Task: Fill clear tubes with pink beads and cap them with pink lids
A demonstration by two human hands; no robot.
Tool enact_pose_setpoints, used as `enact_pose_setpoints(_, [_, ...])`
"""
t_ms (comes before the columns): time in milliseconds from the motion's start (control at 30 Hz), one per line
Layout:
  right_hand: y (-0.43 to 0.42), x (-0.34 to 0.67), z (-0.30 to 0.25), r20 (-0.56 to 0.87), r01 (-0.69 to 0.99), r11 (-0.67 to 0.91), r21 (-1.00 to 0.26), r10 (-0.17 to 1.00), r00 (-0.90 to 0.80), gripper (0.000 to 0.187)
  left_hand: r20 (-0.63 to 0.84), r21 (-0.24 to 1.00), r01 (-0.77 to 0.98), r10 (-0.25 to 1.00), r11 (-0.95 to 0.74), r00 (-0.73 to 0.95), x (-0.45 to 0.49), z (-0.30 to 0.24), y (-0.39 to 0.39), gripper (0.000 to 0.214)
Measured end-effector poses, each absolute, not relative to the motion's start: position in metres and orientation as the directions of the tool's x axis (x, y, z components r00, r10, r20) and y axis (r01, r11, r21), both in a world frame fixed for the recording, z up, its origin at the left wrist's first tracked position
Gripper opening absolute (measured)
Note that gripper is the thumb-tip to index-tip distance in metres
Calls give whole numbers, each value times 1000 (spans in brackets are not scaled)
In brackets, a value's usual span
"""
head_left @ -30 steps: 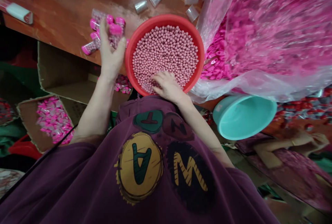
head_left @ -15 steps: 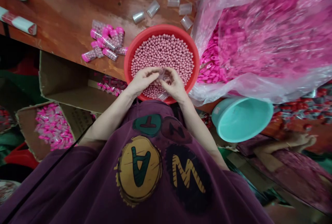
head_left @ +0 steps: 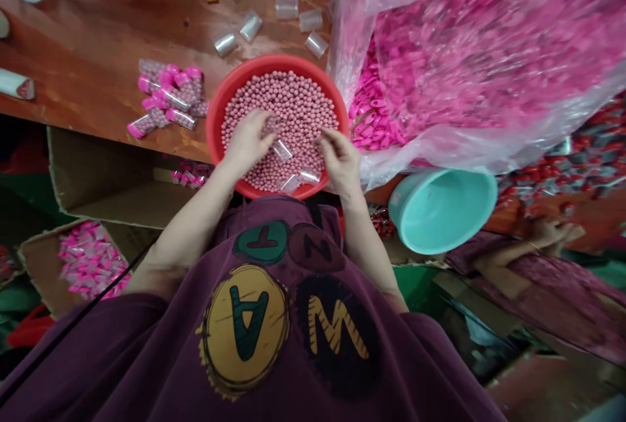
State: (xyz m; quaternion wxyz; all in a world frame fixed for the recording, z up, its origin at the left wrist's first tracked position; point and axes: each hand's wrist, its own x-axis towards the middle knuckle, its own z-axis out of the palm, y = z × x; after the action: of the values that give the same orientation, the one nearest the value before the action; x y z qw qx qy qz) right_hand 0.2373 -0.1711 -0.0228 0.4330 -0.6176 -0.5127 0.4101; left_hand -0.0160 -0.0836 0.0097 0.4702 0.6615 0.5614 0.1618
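A red basin (head_left: 214,109) is filled with small pink beads (head_left: 293,102). Over its left part, my left hand (head_left: 249,141) curls thumb and fingers around what looks like a clear plastic container, mostly hidden and blurred. A clear container (head_left: 282,150) lies on the beads just below that thumb. Two more clear containers, one on the left (head_left: 290,184) and one on the right (head_left: 310,177), rest near the basin's front edge. At the right rim, my right hand (head_left: 341,160) is closed with fingers bent toward the thumb; whatever it holds cannot be made out.
Bead-filled containers with pink caps (head_left: 171,97) lie left of the basin. Empty clear containers (head_left: 286,8) are scattered behind it. To the right are a plastic bag of pink pieces (head_left: 469,70) and a turquoise basin (head_left: 443,210). A cardboard box (head_left: 98,174) stands below left; a co-worker's arm (head_left: 518,256) shows at right.
My hands have moved apart, the left to the basin's left side and the right to its right rim. More clear containers now show on the beads. The whole view has shifted.
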Motion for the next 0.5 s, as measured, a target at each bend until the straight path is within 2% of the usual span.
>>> enact_pose_setpoints(100, [-169,302,-38,-63,455,-279,-846,899,434,38,-345,566,823,890,-58,299,-14,11,-75,22])
enact_pose_setpoints(167, [-163,337,-53,-96,575,-419,-703,856,508,37,-365,534,841,874,-87,322,-2,3,-78,22])
enact_pose_setpoints(267, [-148,357,-72,-183,710,-526,-468,844,504,39,-310,639,762,870,-107,382,24,-20,-86,15])
enact_pose_setpoints(367, [-133,347,-84,-261,810,-506,-296,859,441,41,-272,726,677,853,-123,447,42,-39,-88,5])
enact_pose_setpoints(433, [-126,340,-87,-292,864,-456,-212,874,389,41,-270,779,620,838,-100,475,43,-45,-86,9])
enact_pose_setpoints(500, [-124,338,-89,-317,892,-419,-167,880,354,41,-270,826,561,835,-55,479,36,-43,-82,23])
